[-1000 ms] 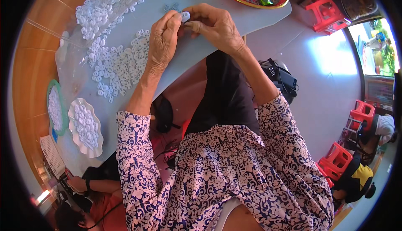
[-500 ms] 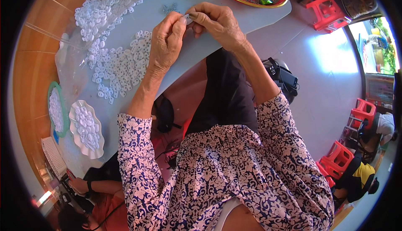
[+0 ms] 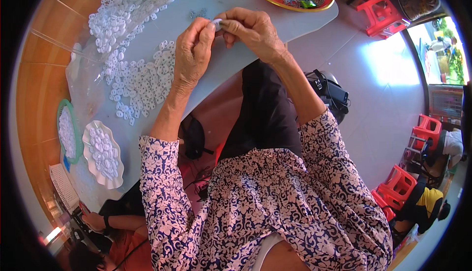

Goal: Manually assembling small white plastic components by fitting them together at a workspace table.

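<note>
A small white oval plastic piece (image 3: 217, 24) is pinched between the fingertips of my two hands, just above the table's near edge. My left hand (image 3: 192, 49) is closed, thumb and forefinger on one side of the piece. From the other side my right hand (image 3: 251, 31) grips it with thumb and bent fingers. Its underside is covered by the fingers. Left of my left hand, many similar white pieces (image 3: 142, 86) lie spread on the pale table (image 3: 295, 22). A little cluster of grey metal bits (image 3: 198, 13) sits just beyond my hands.
A larger heap of white pieces (image 3: 123, 17) spreads at the far left. A red tray with a yellow rim (image 3: 313, 9) holds grey metal bits. A scalloped white dish (image 3: 116, 181) and a green basket (image 3: 62, 105) contain white pieces. Red stools (image 3: 381, 15) and other people sit around.
My hands stay together on the white piece, with the fingers shifting slightly and the right thumb tip a little lower. The whole view has drifted a little.
</note>
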Available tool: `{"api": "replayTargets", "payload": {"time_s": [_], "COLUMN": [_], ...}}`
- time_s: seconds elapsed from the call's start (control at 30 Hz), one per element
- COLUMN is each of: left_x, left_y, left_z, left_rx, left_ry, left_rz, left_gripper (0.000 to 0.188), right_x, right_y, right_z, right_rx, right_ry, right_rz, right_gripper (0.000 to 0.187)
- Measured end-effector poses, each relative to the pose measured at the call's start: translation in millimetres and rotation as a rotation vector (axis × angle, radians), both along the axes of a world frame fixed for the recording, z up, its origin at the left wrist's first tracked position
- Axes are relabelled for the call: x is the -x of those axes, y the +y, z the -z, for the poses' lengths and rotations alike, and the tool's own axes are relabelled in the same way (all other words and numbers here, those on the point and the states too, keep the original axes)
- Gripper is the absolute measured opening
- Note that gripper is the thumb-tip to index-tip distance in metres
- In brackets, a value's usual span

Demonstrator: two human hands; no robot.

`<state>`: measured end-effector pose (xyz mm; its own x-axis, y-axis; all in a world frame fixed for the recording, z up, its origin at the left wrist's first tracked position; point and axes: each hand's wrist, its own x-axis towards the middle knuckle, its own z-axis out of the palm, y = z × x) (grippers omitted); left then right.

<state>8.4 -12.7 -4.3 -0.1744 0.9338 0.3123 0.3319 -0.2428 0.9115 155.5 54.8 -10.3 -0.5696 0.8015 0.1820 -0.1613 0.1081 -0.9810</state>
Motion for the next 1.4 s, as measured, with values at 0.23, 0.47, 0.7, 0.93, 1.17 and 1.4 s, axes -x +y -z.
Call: {"api": "replayTargets", "payload": {"time_s": [0.23, 0.47, 0.7, 0.93, 1.17, 1.4], "left_x": [-4.0, -1.3, -3.9, -9.2, -9.5, -10.8], "left_y": [-2.6, -3.5, -13.5, -7.7, -7.7, -7.9], "left_z": [0.9, 14.4, 10.9, 15.1, 5.5, 5.7], "left_rx": [-0.002, 0.011, 0.118, 0.012, 0.089, 0.109], "left_ry": [-0.057, -0.223, -0.215, -0.011, 0.001, 0.007], "left_rz": [0.069, 0.101, 0.276, 0.298, 0.288, 0.290], "left_gripper": [0.012, 0.013, 0.011, 0.013, 0.011, 0.012], "right_x": [-3.8, -0.6, 45.4, 62.0, 45.9, 36.1], "right_y": [2.3, 3.1, 102.4, 124.9, 82.2, 91.1], "right_z": [-4.8, -2.0, -85.4, -55.5, -16.9, -22.1], "right_rx": [0.034, 0.049, -0.249, -0.610, -0.885, -0.819], "right_ry": [-0.066, -0.075, -0.039, -0.345, -0.572, -0.561], "right_rz": [-0.058, -0.025, 0.218, 0.295, -0.127, -0.109], "right_gripper": [0.020, 0.018, 0.020, 0.016, 0.016, 0.014]}}
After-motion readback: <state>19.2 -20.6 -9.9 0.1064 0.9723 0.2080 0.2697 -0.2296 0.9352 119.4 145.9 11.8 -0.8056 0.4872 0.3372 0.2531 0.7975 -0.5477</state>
